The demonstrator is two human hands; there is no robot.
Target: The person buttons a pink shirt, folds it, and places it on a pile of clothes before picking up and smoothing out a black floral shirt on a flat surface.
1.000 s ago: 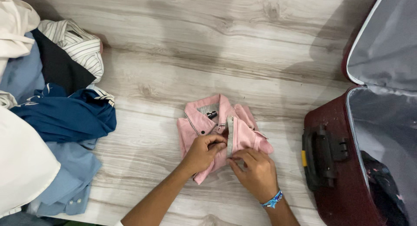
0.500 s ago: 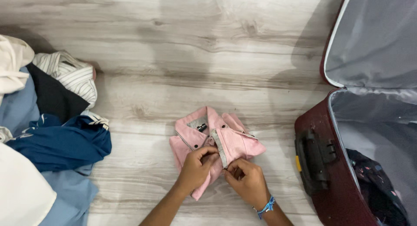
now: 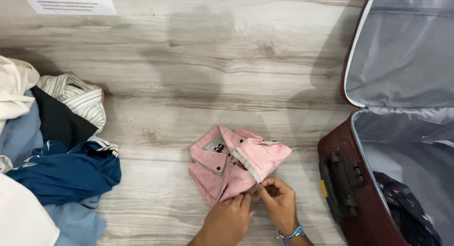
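We are mid-fold, both hands' fingers (image 3: pixel 269 188) pinching the near edge of the pink jacket (image 3: pixel 236 163) just beyond them, seemingly needing another tuck inward.

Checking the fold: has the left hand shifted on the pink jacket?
Yes. The left hand slid from the pink jacket collar's zip down to its near hem.

Landmark: folded jacket (image 3: pixel 231 168), lying on the floor (image 3: pixel 198 71). Left hand (image 3: pixel 229 222) and right hand (image 3: pixel 279 203) side by side at its near edge, both touching it. Clothes pile (image 3: pixel 52 156) well to its left. Open suitcase (image 3: pixel 378 180) to its right, dark garment (image 3: pixel 406 208) inside. Paper sheet (image 3: pixel 71 1) far behind, toward the left.
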